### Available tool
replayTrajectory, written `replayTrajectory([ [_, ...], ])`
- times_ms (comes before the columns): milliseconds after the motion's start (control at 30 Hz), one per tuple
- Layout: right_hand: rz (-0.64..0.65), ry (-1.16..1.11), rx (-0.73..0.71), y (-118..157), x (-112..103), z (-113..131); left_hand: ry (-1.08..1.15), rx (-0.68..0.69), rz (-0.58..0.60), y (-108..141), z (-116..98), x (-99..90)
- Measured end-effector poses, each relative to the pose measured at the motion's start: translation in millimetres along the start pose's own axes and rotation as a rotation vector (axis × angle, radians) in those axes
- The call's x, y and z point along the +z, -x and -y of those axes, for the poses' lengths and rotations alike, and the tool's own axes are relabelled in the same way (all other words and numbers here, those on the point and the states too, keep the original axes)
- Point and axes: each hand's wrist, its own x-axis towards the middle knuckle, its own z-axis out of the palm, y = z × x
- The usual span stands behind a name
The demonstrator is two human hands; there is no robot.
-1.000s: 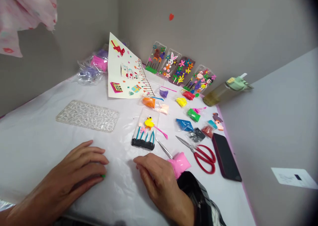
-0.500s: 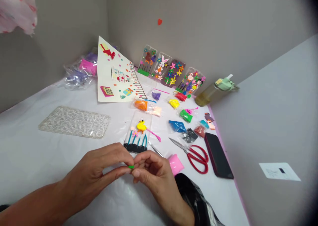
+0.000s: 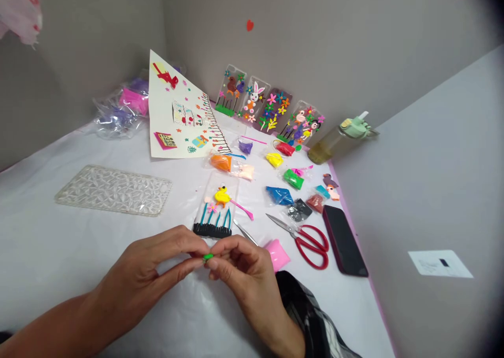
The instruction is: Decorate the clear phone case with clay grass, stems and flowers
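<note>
Between my two hands is a small piece of green clay [image 3: 208, 256], pinched at the fingertips. My left hand [image 3: 157, 266] holds it from the left, thumb and forefinger pressed on it. My right hand [image 3: 238, 266] grips its other side with thumb and forefinger. Just beyond the fingers lies a clear phone case [image 3: 232, 187] decorated with a yellow clay duck [image 3: 222, 196], a pink flower, teal stems and a black strip along its near end. A pink plastic tool [image 3: 242, 209] touches the case's right side. Tweezers [image 3: 244, 232] lie partly behind my right hand.
Red-handled scissors [image 3: 315, 246], a dark phone [image 3: 345, 241] and a packet of pink clay [image 3: 277, 254] lie right. Several clay packets, such as the blue one [image 3: 279, 195], sit farther back. A textured clear case [image 3: 114, 191] lies left. A drawing-covered sheet [image 3: 181, 106] and a bottle [image 3: 333, 143] stand behind.
The view has shifted slightly, so the table things sit a little higher and to the left. The green clay shows more between my fingertips, and both hands still hold it.
</note>
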Motion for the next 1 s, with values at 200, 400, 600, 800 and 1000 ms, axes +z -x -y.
replayTrajectory([
  [200,-0.005,0.058,-0.008,0.3,0.3,0.2,0.000,0.071,-0.023,-0.1,2.1,0.9],
  [400,0.011,0.040,0.035,-0.1,-0.6,-2.1,-0.086,0.148,-0.011,3.3,3.1,1.9],
  [600,0.028,0.052,0.073,1.6,1.3,-1.4,-0.164,0.219,-0.042,0.9,-0.3,0.7],
  [800,-0.017,0.490,-0.253,-3.4,-17.6,5.5,-0.187,0.247,-0.056,-4.5,-2.2,-3.3],
  [1000,-0.195,1.361,-0.602,-14.5,-42.0,-1.9,-0.244,0.347,-0.014,-4.8,5.7,-1.4],
])
